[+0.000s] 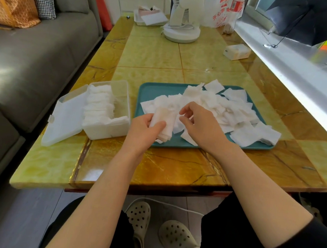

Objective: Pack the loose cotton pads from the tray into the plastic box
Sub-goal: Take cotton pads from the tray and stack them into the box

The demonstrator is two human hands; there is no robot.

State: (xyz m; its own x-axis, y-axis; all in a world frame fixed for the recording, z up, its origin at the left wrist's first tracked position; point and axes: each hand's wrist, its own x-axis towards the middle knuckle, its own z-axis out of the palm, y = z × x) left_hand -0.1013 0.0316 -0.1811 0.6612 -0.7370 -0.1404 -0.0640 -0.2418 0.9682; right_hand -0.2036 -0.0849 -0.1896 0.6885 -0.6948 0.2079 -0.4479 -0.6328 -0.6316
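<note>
Nearest the camera, 2 pale perforated clogs (pixel 140 217) sit on the floor beside a white cable (pixel 173 206), between legs in dark clothing. Both bare forearms reach over the near edge of the glossy yellow-and-amber stone-patterned table (pixel 156 165).

The left hand (pixel 145 128) grips a neat stack of white square cotton pads (pixel 162 122), thumb across its front, above the near left corner of the teal rectangular plastic tray (pixel 153 91). The right hand (pixel 198 122) hovers just beside that stack with its fingers curled over the pads. I cannot tell whether it is pinching 1 of them.

The loose pile of white cotton pads (pixel 226 108) covers the middle and right of the tray, and several pads overhang its near right rim.

Just left of the tray stands the translucent white rectangular plastic box (pixel 109 128). Its hinged lid (pixel 64 116) lies open flat on the far side from the tray. A row of upright pads (pixel 99 103) fills the left part of the box.

Farther back on the table are a small white carton (pixel 237 51), the round base of a white desk fan (pixel 181 32), a white plastic bag with red print (pixel 224 11) and a shallow white dish of papers (pixel 149 18). A grey sofa (pixel 39 60) runs along the left, with an orange patterned cushion (pixel 13 4) on it.
</note>
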